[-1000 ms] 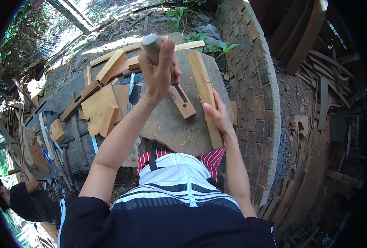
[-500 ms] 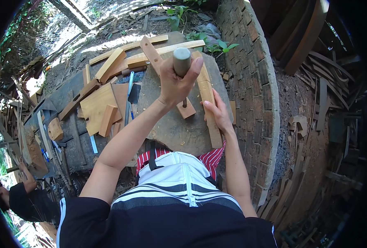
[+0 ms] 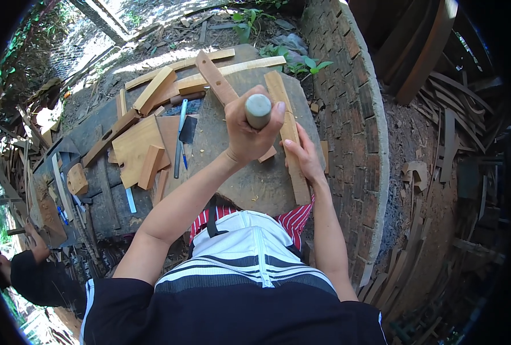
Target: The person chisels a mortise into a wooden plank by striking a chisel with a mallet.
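Observation:
My left hand point(image 3: 245, 135) is closed in a fist around a grey cylindrical tool point(image 3: 258, 110), whose flat round end points up out of the fist; its lower part is hidden. Under that fist passes a reddish-brown wooden strip with holes point(image 3: 216, 77), its near end just showing below the hand. My right hand point(image 3: 304, 155) grips a pale wooden bar point(image 3: 278, 98) from its right side, thumb on top and fingers hidden behind. A dark pencil line crosses the bar. Both pieces lie on a thick grey-brown wooden slab point(image 3: 227, 181).
Left of the slab lie a blue-and-dark handsaw point(image 3: 182, 123), a blue pen point(image 3: 185, 159), a flat board point(image 3: 137, 146) and several wood blocks. A low brick wall point(image 3: 347, 126) runs along the right. Another person point(image 3: 37, 276) is at the lower left.
My left fist has shifted slightly right and nearer, and the grey tool has tipped so its round end faces up more. My right hand and the bar stay almost still.

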Demonstrator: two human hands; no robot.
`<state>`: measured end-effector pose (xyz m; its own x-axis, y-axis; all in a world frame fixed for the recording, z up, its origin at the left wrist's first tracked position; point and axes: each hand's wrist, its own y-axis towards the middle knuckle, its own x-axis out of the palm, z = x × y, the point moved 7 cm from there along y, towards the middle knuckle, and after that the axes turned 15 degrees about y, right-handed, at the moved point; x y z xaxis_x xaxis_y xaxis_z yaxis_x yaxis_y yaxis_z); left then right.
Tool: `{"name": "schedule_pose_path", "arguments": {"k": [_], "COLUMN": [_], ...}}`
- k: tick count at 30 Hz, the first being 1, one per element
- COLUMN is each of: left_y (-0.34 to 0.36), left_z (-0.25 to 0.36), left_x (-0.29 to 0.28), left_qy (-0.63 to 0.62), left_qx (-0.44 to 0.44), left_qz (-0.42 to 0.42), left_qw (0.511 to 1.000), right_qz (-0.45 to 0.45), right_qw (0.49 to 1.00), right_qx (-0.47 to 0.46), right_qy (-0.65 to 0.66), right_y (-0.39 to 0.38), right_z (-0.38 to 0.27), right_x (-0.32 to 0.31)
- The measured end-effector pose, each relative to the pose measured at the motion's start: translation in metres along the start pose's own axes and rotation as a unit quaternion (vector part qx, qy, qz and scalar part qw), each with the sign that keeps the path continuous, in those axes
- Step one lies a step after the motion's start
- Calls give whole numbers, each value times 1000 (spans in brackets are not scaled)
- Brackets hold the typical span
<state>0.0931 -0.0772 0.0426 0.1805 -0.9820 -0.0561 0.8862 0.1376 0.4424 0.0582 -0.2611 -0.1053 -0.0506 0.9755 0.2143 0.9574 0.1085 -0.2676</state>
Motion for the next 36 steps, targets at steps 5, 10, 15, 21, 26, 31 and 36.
{"name": "schedule_pose_path", "arguments": {"k": [5,10,15,21,26,31,36], "left_y": [15,28,25,22,25,28,38], "left_z": [-3,-20,0,-1,-7,-19,-38], "left_x": [16,20,20,26,25,31,36], "left_qy": [18,28,56,76,-13,42,15], "left_qx": [19,-71,51,40,4,-71,-75], "left_qz": [-25,-22,-6,-24,-15,-50,-45], "left_qw": [999,997,997,996,1000,995,996], "right_qz": [15,8,-23,1,-47,76,111], "right_qw": [992,955,890,899,918,979,965], "right_qx": [-70,-257,-326,-372,-158,-184,-142], "right_qy": [-105,-148,-318,-232,-360,-35,-188], "right_y": [-4,-56,-82,-103,-76,-66,-61], "right_z": [-20,-204,-263,-292,-227,-171,-59], "right_x": [-1,54,97,96,82,40,42]}}
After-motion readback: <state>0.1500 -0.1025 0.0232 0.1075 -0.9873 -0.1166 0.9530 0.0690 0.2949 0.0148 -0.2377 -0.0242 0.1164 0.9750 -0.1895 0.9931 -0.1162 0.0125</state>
